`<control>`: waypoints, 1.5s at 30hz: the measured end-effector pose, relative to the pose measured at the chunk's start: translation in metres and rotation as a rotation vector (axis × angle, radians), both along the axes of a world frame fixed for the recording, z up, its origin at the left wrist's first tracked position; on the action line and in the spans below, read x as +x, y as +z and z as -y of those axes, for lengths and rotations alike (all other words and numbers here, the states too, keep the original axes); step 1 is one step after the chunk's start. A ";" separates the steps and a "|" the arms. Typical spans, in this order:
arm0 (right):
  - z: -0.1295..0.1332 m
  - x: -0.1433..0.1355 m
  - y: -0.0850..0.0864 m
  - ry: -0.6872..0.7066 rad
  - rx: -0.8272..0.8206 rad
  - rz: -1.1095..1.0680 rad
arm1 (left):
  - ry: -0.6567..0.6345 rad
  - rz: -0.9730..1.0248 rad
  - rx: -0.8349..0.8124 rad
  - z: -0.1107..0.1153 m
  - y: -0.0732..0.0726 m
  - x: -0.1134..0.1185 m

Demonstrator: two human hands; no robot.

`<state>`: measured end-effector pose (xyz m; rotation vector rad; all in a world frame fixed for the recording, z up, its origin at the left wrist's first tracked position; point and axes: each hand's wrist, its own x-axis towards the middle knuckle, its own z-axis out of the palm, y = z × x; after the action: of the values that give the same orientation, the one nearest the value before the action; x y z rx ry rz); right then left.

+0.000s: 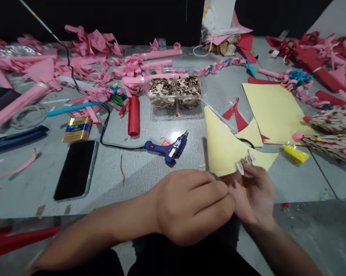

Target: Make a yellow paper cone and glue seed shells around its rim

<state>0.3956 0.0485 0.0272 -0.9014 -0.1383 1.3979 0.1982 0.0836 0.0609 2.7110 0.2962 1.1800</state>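
My left hand (196, 207) is closed, back of the hand up, its curled fingers close against my right palm; whatever they hold is hidden. My right hand (255, 191) is palm up, its fingers at the wide end of a yellow paper cone (221, 147). Several small pale shell-like flakes (244, 161) sit at the cone's lower edge, by my right thumb. Left of the cone lies a blue hot glue gun (168, 148), nozzle pointing up and right. A clear plastic box (175, 94) behind it holds more flakes in two compartments.
Scissors (246, 142) lie partly under the cone, beside yellow paper sheets (273, 113). Flake-covered cones (331, 143) and a yellow packet (295, 154) are at right. A phone (76, 170), gold box (77, 129), red paper tube (133, 117) and stapler (17, 140) occupy the left. Pink paper scraps (98, 42) line the back.
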 end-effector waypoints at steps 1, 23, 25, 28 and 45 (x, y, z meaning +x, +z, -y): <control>0.009 -0.006 -0.005 -0.018 -0.006 -0.002 | 0.036 0.023 -0.104 0.010 -0.002 -0.001; 0.029 -0.042 -0.029 -0.006 0.098 0.046 | 0.444 1.153 -1.186 0.075 -0.079 0.045; 0.033 -0.044 -0.029 0.004 0.095 0.046 | 0.450 1.164 -1.143 0.076 -0.084 0.046; 0.038 -0.047 -0.029 0.015 0.073 0.036 | 0.470 1.171 -1.094 0.076 -0.088 0.047; 0.042 -0.053 -0.031 -0.002 0.064 0.177 | 0.461 1.191 -1.286 0.074 -0.075 0.051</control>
<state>0.3423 0.0063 -0.0035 -0.9704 -0.3147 1.3040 0.2490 0.0094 -0.0146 0.6886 1.0028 1.6118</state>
